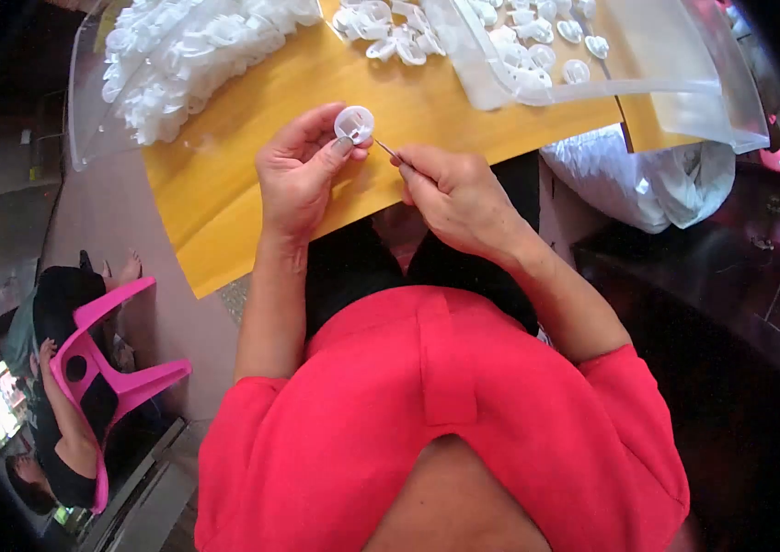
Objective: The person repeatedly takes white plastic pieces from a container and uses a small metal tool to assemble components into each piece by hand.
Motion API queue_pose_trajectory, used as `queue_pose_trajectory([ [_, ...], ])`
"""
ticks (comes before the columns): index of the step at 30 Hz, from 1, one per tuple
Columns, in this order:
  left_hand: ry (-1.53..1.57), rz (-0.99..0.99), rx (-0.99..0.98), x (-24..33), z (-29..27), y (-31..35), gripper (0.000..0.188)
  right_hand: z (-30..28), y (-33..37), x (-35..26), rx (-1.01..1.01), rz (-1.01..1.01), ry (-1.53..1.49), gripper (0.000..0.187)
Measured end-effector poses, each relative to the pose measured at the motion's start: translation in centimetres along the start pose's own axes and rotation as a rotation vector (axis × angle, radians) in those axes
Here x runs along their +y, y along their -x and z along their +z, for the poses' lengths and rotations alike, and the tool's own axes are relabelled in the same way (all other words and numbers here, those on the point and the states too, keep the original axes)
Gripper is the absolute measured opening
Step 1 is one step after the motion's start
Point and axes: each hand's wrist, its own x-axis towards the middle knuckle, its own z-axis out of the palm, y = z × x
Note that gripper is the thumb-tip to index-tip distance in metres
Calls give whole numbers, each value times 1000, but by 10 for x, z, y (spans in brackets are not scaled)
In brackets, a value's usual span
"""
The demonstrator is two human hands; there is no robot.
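Between the thumb and fingers of my left hand (303,166) is a round white plastic part (353,123) with slots in its face. My right hand (454,193) is closed around a thin pointed metal tool (387,148), whose tip points at the lower right edge of the round part. Whether the tip touches the part, I cannot tell. The tool's handle is hidden in my fingers. Both hands are above the near edge of the yellow table (224,198).
A clear bin (85,110) heaped with white plastic pieces (192,55) stands at the far left. Several loose white parts (395,32) lie beyond my hands. Another translucent bin (657,55) holds similar parts. At the left a person sits on a pink chair (123,368). White sacks (648,179) lie at the right.
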Motion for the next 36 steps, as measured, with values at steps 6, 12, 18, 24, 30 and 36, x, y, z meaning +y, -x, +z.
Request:
queue_pose_trajectory([
  [6,-96,-26,-9,-2,6,11,32,4,5,3,38,-67,77,12],
  [12,-196,71,-129,-5,8,13,31,8,6,9,141,-159,79,17],
  [18,-331,117,-113,-5,14,13,30,9,4,10,125,-113,128,17],
  [24,-300,112,-179,-8,4,14,31,2,3,7,11,-74,84,15],
  [30,-142,27,-161,-4,2,17,32,2,2,5,-62,-47,-56,17],
  [36,-103,16,-160,-4,4,17,32,23,12,8,137,-200,203,7],
])
